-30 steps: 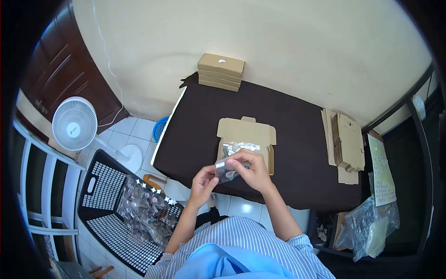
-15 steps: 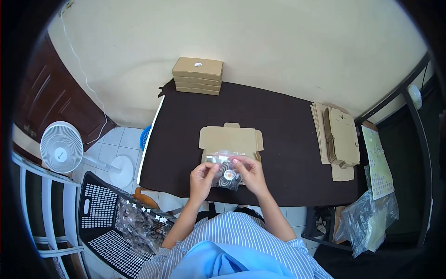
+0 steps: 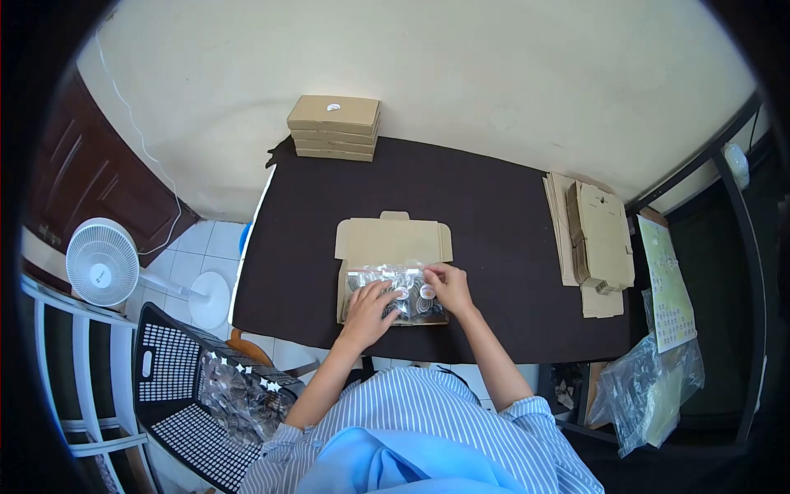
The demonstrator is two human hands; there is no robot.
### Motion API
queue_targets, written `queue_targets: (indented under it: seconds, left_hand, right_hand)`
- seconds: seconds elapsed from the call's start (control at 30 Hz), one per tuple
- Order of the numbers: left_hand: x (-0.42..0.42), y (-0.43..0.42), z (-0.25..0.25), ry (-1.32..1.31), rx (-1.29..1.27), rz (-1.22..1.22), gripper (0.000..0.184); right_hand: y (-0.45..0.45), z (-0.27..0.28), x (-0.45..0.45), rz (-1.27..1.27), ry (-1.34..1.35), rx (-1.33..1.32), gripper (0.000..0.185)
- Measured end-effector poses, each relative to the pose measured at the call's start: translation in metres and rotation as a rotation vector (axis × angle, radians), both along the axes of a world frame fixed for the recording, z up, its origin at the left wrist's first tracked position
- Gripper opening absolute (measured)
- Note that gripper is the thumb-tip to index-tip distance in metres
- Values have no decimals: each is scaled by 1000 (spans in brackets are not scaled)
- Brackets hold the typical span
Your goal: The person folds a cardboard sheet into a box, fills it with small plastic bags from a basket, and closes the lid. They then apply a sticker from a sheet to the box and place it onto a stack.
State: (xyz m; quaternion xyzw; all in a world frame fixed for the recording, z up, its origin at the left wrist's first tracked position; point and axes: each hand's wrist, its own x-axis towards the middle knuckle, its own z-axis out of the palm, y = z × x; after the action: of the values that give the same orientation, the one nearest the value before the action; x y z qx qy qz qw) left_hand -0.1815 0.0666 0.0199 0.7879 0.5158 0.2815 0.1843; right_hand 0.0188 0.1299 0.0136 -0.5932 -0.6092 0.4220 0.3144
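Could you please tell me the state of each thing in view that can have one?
Front box, open.
Clear bags, lying in that box.
Left hand, open, resting on the bags.
Right hand, bent at the bags.
Stacked boxes, closed.
Flattened cardboard, in a pile.
Basket, partly filled with packets.
Fan, standing; whether running, cannot tell.

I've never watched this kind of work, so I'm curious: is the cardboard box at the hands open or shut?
Open. The box has its lid folded back, and clear plastic packaging shows inside it.
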Motion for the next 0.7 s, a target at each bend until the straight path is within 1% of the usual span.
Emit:
queue_targets:
  seconds: [0.03, 0.1, 0.13, 0.17, 0.23, 0.27, 0.3, 0.37, 0.43, 0.5, 0.53, 0.57, 0.6, 0.63, 0.67, 0.7]
  left_hand:
    - [-1, 0, -4, 28, -33, -3, 33]
    - [-3, 0, -5, 56, -69, -6, 33]
    - [-5, -1, -3, 45, -113, -7, 33]
    - [-7, -1, -1, 34, -156, -8, 33]
    - [-7, -1, -1, 39, -155, 0, 33]
    - [-8, -2, 0, 43, -153, 3, 32]
    - [-8, -3, 0, 44, -154, 2, 32]
    - [-8, -4, 2, 77, -161, 25, 31]
    - [-11, -5, 4, 114, -165, 35, 32]
    - [-11, -5, 7, 153, -172, 44, 34]
    - [-10, -3, 9, 123, -178, 34, 40]
    - [-9, -2, 10, 92, -183, 25, 46]
    - [-6, -1, 8, 93, -183, 25, 46]
    - [-1, 1, 3, 96, -196, 13, 52]
    - [1, 2, -2, 99, -209, 1, 59]
    - [2, 1, -8, 100, -208, -1, 59]
  right_hand:
    - [-3, -5, 0, 0, 0, -2, 25]
    - [-17, 14, -11, -146, -215, 372, 27]
    - [-25, 33, -12, -125, -327, 446, 35]
    - [-28, 31, -12, -124, -325, 445, 35]
    - [-39, 27, -10, 56, -421, 600, 33]
    - [-43, 22, -10, 155, -474, 583, 29]
    - [-48, 17, -9, 153, -473, 582, 29]
    - [-57, 9, -8, 198, -608, 431, 27]
    - [-61, 5, -10, 153, -597, 387, 24]
    - [-63, 5, -11, 158, -629, 353, 29]
    - [-61, 5, -12, 157, -627, 352, 29]
    - [-58, 5, -12, 182, -624, 423, 34]
    - [-56, 5, -12, 208, -619, 493, 39]
    - [-55, 2, -11, 207, -617, 494, 39]
    - [-55, -2, -11, 244, -723, 419, 45]
    - [-55, -5, -10, 281, -828, 342, 51]
